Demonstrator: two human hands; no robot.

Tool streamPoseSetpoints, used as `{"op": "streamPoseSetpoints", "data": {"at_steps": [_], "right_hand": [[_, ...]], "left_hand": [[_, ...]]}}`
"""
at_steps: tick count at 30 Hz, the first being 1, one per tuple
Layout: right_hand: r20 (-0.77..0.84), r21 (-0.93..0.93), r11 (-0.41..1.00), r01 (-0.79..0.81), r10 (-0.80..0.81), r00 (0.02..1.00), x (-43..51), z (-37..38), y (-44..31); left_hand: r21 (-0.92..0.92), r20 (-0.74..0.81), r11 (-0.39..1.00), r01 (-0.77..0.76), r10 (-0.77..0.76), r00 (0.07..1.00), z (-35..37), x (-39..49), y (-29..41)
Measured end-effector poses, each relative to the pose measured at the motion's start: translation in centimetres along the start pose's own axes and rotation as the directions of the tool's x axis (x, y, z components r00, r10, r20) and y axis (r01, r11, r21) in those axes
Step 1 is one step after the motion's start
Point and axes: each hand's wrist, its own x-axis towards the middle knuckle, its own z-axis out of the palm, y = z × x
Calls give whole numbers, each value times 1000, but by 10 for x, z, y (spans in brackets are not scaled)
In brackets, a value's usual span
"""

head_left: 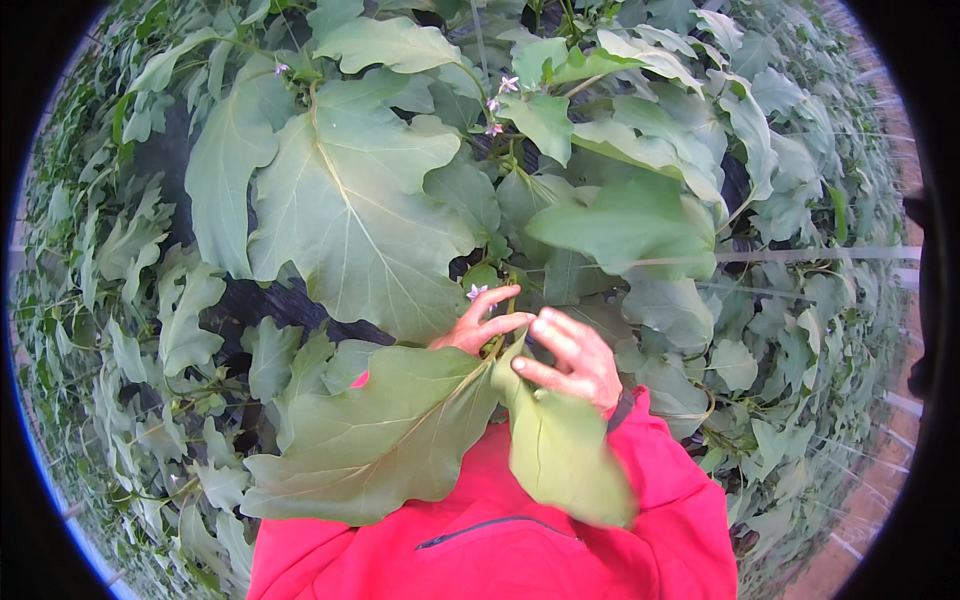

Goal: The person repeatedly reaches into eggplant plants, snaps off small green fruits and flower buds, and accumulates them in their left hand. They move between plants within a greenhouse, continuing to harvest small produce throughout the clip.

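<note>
My left hand [480, 326] reaches in among eggplant foliage beside an upright plant stem [511, 300], its index and another finger spread apart. A broad eggplant leaf [375, 442] hangs in front of that palm and hides part of it, so its grip does not show. My right hand [574, 356] has its fingers bent over the narrow upper end of a paler green leaf [559, 450], which dangles against my jacket, blurred at its tip. The fingertips of both hands nearly meet at the stem. Just above my left fingers is a purple eggplant flower [477, 292].
Large eggplant leaves [360, 195] crowd in above my hands, with more purple flowers [508, 84] at the top. Black plastic sheeting [285, 304] shows between plants. A pale line [810, 255] runs across to the right, where bare brown ground [847, 517] lies beyond the foliage.
</note>
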Motion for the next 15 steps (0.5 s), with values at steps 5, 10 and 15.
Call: {"op": "streamPoseSetpoints", "data": {"at_steps": [5, 10, 15], "right_hand": [[-184, 123, 922, -367, 385, 904, -1, 14, 22], [71, 204, 838, -507, 503, 861, 6, 73, 74], [243, 212, 876, -432, 381, 892, -6, 90, 91]], "left_hand": [[18, 53, 998, 58, -58, 997, -4, -2, 14], [87, 107, 981, 171, -180, 978, 0, 3, 28], [150, 83, 973, 178, -191, 978, 5, 2, 23]]}}
